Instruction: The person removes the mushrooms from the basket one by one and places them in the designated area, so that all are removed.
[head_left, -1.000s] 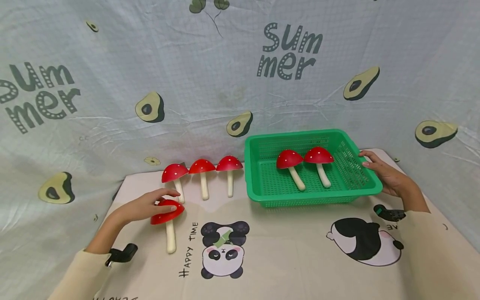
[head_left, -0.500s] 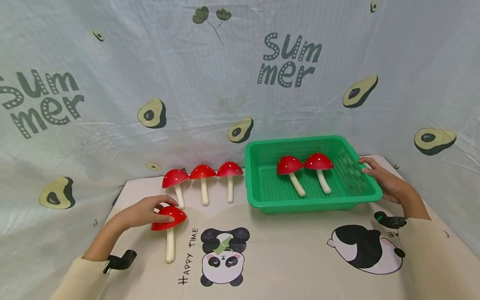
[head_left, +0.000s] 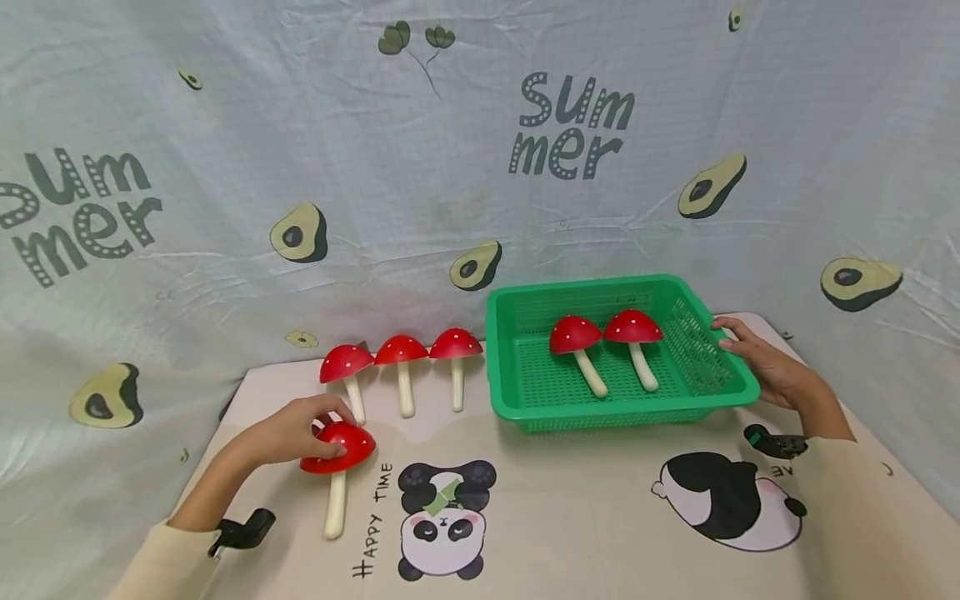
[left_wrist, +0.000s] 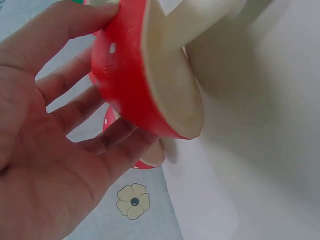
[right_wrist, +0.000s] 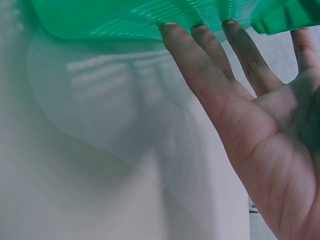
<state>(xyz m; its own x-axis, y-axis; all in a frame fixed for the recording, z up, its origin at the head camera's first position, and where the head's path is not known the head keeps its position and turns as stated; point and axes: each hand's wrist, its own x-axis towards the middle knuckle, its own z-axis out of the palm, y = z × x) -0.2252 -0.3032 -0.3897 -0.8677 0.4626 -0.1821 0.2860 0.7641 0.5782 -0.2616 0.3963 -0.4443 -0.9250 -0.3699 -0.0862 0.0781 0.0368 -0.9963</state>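
Observation:
My left hand (head_left: 295, 432) grips the red, white-dotted cap of a toy mushroom (head_left: 342, 448), thumb on the near side and fingers round the back. Its pale stem points toward me; in the left wrist view the mushroom (left_wrist: 130, 70) shows its cream underside. My right hand (head_left: 776, 362) is at the right end of a green plastic basket (head_left: 615, 408), index finger and thumb at the rim. In the right wrist view several straight fingers (right_wrist: 210, 50) touch the basket's outer side. Two toy mushrooms lie inside, one (head_left: 576, 333) left of the other (head_left: 633, 327).
Behind my left hand, three more toy mushrooms lie in a row: the left one (head_left: 347, 364), the middle one (head_left: 402, 350) and the right one (head_left: 456, 343) close to the basket. A printed curtain (head_left: 390, 183) hangs behind the cloth-covered table (head_left: 570, 517).
The mushroom under my left hand has come slightly toward me, away from the row behind. The head view has tilted a little. My right hand stays at the basket's end.

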